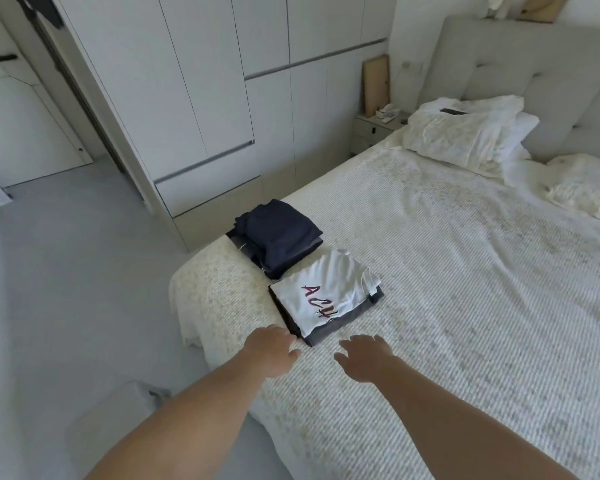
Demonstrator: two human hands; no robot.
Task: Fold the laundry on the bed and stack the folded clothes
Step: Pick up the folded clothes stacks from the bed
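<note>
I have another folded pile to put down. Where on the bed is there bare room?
The wide bedspread right of the white shirt pile, up to the pillows, is bare. So is the strip near the right hand. The foot corner is crowded: the navy pile and shirt pile sit side by side, left hand beside them.

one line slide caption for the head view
Both hands, left and right, reach toward two folded stacks at the bed's corner.
</note>
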